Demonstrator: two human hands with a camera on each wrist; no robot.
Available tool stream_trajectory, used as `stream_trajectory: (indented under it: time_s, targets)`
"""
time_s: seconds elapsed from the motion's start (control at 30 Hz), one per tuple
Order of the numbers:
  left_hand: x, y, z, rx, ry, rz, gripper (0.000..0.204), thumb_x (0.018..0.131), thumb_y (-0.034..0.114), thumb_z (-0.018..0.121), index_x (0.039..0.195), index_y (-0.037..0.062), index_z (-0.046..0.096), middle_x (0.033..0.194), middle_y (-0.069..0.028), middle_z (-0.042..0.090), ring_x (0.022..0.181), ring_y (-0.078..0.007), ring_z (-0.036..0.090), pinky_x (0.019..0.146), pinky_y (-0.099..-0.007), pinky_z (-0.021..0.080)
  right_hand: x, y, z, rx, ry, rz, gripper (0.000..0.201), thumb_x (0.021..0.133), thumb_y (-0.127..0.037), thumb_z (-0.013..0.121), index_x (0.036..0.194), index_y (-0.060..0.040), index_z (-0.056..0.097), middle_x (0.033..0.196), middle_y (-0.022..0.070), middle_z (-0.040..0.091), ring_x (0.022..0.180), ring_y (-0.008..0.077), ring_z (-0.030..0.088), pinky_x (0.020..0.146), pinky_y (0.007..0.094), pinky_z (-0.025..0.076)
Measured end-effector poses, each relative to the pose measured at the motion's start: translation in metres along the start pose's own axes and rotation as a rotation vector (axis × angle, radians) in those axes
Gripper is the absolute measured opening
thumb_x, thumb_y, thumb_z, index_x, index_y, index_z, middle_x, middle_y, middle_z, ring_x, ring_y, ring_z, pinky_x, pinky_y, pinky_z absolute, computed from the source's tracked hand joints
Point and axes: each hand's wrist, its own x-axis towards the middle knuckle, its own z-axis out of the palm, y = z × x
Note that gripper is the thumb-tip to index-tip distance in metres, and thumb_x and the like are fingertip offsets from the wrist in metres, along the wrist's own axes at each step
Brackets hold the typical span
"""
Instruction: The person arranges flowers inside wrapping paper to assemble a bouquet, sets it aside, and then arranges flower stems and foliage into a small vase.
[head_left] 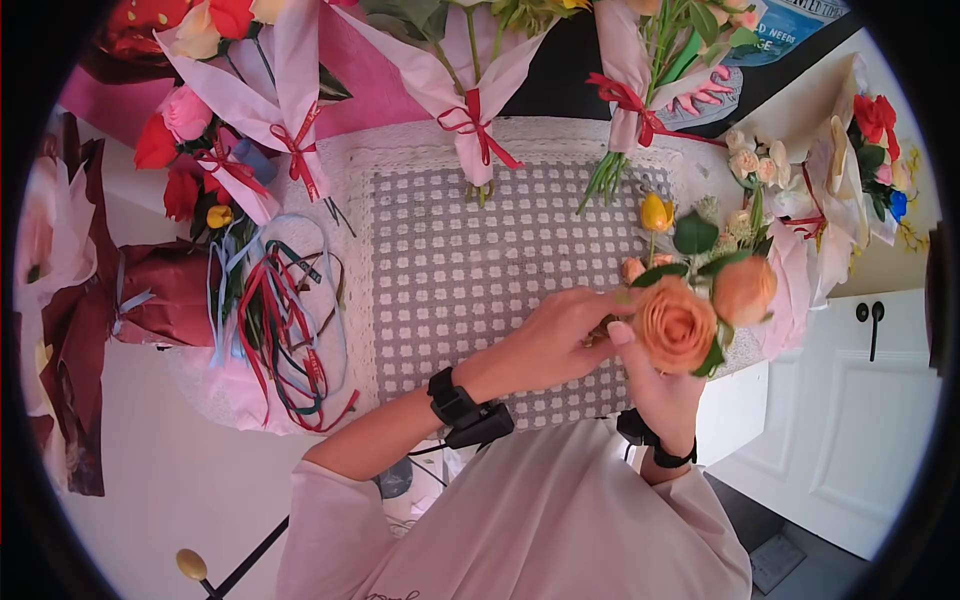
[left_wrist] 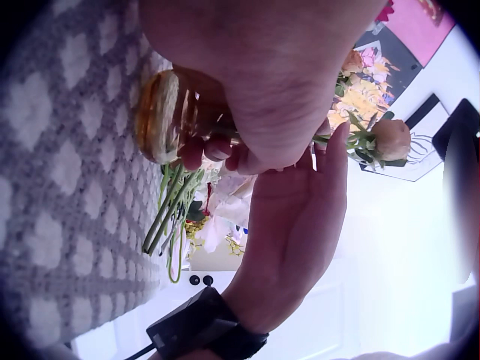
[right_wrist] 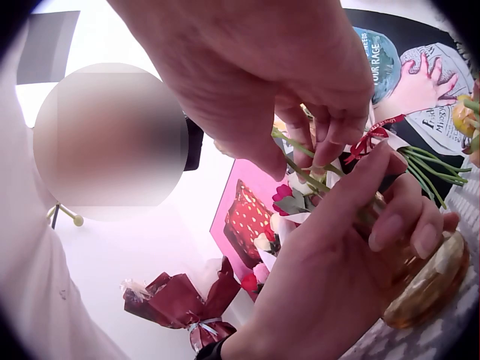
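While the left hand [head_left: 555,340] pinches green stems [right_wrist: 300,161] and the right hand [head_left: 655,385] apparently pinches them too, the amber vase [left_wrist: 161,116], seemingly tilted, could roll.

**Items Around the Checked Cloth**

We see a grey checked cloth [head_left: 450,270]. Three pink-wrapped bouquets [head_left: 475,95] tied with red ribbon lie along its far edge. Loose ribbons [head_left: 285,320] lie just left of it. A dark red wrapped bundle [head_left: 165,295] lies farther left. A white cabinet door [head_left: 860,400] stands to its right.
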Motion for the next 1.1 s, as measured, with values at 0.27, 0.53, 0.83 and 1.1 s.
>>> stream_trajectory:
  time_s: [0.27, 0.53, 0.83, 1.1]
  targets:
    - [-0.002, 0.002, -0.007, -0.089, -0.035, 0.016, 0.032, 0.084, 0.007, 0.068, 0.115, 0.0014, 0.061, 0.09, -0.0192, 0.063, 0.082, -0.0382, 0.06, 0.073, -0.046, 0.047, 0.006, 0.004, -0.008, -0.129, -0.063, -0.122, 0.038, 0.082, -0.012, 0.078, 0.116, -0.0014, 0.067, 0.117, 0.0133, 0.065, 0.106, 0.0271, 0.063, 0.098, 0.0362, 0.045]
    - [-0.003, 0.005, -0.004, -0.049, -0.054, -0.014, 0.026, 0.082, 0.006, 0.065, 0.107, 0.0002, 0.061, 0.092, -0.0201, 0.061, 0.085, -0.0394, 0.057, 0.074, -0.047, 0.045, 0.006, 0.002, -0.009, -0.19, -0.197, -0.082, 0.047, 0.079, -0.004, 0.08, 0.123, -0.0002, 0.064, 0.108, 0.0104, 0.07, 0.102, 0.022, 0.067, 0.096, 0.0354, 0.049]
    - [0.005, 0.004, 0.0, -0.115, -0.007, 0.024, 0.034, 0.082, 0.004, 0.064, 0.115, -0.0016, 0.057, 0.081, -0.0185, 0.057, 0.081, -0.0367, 0.056, 0.073, -0.047, 0.046, -0.002, 0.013, -0.014, -0.21, -0.087, -0.245, 0.042, 0.081, -0.002, 0.08, 0.118, 0.0002, 0.06, 0.113, 0.0079, 0.067, 0.097, 0.0168, 0.066, 0.086, 0.0299, 0.053]
    - [-0.003, -0.001, -0.001, -0.058, -0.072, -0.095, 0.055, 0.082, 0.007, 0.066, 0.136, 0.0024, 0.054, 0.092, -0.0188, 0.059, 0.086, -0.0376, 0.059, 0.079, -0.0471, 0.047, 0.011, -0.002, -0.01, -0.298, -0.081, -0.165, 0.026, 0.075, -0.003, 0.077, 0.1, -0.0038, 0.07, 0.1, 0.0102, 0.072, 0.1, 0.0295, 0.065, 0.095, 0.0424, 0.043]
